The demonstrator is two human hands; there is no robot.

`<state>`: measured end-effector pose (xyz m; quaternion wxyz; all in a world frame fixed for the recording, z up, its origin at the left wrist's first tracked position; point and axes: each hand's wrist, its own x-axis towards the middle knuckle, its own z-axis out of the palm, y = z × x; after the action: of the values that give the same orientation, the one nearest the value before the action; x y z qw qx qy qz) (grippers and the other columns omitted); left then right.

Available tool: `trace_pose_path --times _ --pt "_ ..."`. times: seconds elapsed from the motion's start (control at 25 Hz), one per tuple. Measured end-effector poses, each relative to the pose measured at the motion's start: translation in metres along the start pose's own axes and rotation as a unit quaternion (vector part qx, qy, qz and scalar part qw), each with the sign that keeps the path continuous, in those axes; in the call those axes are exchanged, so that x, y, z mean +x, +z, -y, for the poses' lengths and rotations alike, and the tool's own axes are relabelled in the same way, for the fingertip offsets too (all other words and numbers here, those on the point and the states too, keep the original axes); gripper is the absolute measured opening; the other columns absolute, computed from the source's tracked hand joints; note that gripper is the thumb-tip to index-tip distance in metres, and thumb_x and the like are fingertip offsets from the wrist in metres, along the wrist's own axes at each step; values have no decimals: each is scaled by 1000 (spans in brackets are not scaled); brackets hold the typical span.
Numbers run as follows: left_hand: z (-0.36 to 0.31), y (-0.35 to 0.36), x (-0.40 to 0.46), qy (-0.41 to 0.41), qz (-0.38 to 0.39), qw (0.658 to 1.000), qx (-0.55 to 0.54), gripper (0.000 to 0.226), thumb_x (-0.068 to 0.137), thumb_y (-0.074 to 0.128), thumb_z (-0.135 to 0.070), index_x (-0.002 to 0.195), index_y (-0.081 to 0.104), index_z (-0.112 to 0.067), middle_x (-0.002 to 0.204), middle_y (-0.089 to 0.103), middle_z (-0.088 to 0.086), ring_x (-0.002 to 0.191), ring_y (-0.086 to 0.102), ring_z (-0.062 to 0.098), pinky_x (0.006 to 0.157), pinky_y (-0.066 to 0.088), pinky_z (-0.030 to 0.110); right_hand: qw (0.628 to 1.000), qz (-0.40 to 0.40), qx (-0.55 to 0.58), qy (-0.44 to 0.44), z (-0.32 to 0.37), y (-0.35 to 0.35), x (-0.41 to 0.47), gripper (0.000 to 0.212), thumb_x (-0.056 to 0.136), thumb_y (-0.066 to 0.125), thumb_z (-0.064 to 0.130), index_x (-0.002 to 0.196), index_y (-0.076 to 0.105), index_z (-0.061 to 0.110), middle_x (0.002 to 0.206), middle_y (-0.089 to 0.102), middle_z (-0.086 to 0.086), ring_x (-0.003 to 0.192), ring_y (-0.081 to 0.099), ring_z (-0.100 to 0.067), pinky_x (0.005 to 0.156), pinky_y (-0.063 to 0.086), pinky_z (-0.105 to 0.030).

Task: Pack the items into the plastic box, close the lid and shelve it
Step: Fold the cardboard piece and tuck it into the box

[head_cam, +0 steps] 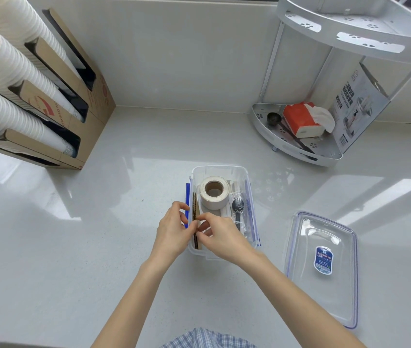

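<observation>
A clear plastic box [218,169] with blue latches stands open on the white counter. Inside lie a white roll of tape [214,193], a wrapped black spoon [237,209] and a white stick. Brown cardboard pieces [195,209] stand on edge along the box's left wall. My left hand [173,231] and my right hand [220,236] both pinch the near end of the cardboard, fingertips meeting over it. The clear lid [325,270] with a blue sticker lies flat to the right of the box.
A white two-tier corner shelf [297,151] stands at the back right, holding a red tissue pack [302,120], a black scoop and a printed carton. Stacks of paper cups in a cardboard dispenser [84,114] fill the left.
</observation>
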<state>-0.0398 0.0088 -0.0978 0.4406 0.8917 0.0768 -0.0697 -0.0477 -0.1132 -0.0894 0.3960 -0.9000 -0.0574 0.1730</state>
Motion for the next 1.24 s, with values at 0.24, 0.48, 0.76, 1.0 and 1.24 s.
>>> trace_pose_path --times 0.24,0.48,0.76,1.0,1.24 --pt "-2 -2 0 5 15 1000 21 31 82 58 -18 110 45 -14 88 47 2 71 49 20 64 39 29 996 -88 -8 -14 -9 -22 2 32 86 51 19 117 55 16 112 59 -5 83 53 -11 79 39 -20" --pt "-3 -3 -1 1 22 999 26 39 82 58 -20 117 42 -14 96 48 2 75 50 19 68 42 29 990 -8 -135 48 -24 -21 5 41 82 56 31 120 50 18 127 46 -5 115 49 -22 89 40 -32" --pt "-2 -5 -1 29 76 996 34 53 79 61 -17 125 34 -17 104 46 -1 73 52 15 65 44 28 998 -27 -37 53 -19 -9 13 32 83 58 29 111 57 13 117 53 -9 108 51 -21 88 38 -26" --pt "-3 -4 -1 26 84 995 35 52 79 58 -13 124 32 -16 110 47 3 73 51 16 68 41 26 999 -26 -20 40 -21 -10 8 32 83 58 30 110 58 12 115 54 -6 89 49 -13 78 34 -21" --pt "-4 -5 2 25 84 994 59 54 79 61 -18 124 33 -16 115 44 4 78 51 15 66 42 27 999 4 -25 27 -25 -18 6 36 85 56 33 115 57 14 115 58 -6 84 47 -9 78 36 -21"
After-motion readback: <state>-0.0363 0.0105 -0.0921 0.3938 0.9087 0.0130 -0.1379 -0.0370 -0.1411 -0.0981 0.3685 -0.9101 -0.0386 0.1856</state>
